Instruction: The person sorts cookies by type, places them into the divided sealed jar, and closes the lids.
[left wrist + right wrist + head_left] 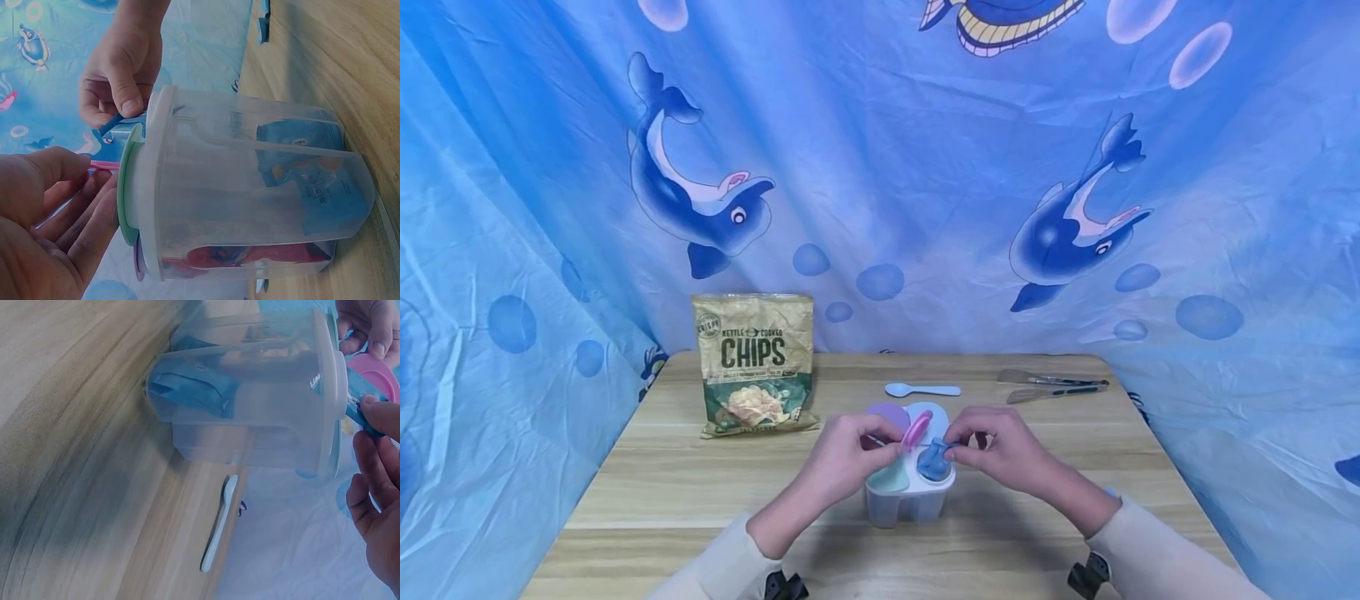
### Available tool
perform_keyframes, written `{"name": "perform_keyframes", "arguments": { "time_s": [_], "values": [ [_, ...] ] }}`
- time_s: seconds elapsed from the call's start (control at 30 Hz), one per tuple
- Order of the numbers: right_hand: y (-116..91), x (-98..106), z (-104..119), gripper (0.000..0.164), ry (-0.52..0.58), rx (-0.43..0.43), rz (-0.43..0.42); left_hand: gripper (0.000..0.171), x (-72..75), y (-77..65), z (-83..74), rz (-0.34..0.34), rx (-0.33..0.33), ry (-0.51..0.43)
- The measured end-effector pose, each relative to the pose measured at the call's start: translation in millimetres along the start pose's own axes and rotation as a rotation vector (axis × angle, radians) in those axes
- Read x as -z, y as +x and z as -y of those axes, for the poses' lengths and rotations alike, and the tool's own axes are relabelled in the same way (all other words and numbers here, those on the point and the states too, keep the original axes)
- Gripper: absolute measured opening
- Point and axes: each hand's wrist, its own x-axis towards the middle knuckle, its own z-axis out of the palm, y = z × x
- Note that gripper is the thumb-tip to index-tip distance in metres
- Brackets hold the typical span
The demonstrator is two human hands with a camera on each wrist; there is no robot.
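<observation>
A translucent plastic container (906, 505) with a white top stands on the table between both hands. My left hand (848, 454) pinches a round pink lid (916, 432), tilted up beside an uncovered opening. At that opening, my right hand (1003, 447) pinches the end of a crinkled blue packet (934, 463), whose lower part sits in the hole. Purple (886, 413), light blue (928, 419) and green (889, 477) lids lie over the other sections. Through the walls, blue packets (334, 197) show in the left wrist view, along with a red packet (269, 253).
Behind the container lies a small light-blue spoon (922, 390). A bag of chips (756, 367) stands upright at the back left. Tongs (1052, 387) rest near the back right edge of the wooden table (700, 492). A blue curtain (880, 167) with printed dolphins hangs around the table.
</observation>
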Motion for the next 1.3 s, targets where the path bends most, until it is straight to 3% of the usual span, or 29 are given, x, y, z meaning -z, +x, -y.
{"name": "perform_keyframes", "arguments": {
  "time_s": [0.47,0.67,0.93,1.1,1.3],
  "values": [
    [-1.7,3.5,3.0,0.016,-0.039,-0.020,0.064,0.007,-1.1,-0.1,-0.2,0.001,0.011,0.013],
    [0.3,4.2,7.2,0.020,-0.084,0.016,0.115,0.007,-1.4,-0.4,-0.9,0.000,0.007,0.012],
    [2.4,-3.2,14.1,0.010,-0.215,0.098,0.221,0.007,-1.7,0.0,-0.2,0.000,-0.002,0.007],
    [3.2,-4.6,15.3,0.008,-0.245,0.060,0.234,0.007,-1.8,-0.3,0.0,0.002,0.002,0.001],
    [0.3,2.9,11.0,0.015,-0.168,-0.002,0.232,0.007,-1.4,-1.1,-0.3,-0.003,0.008,0.002]
  ]
}}
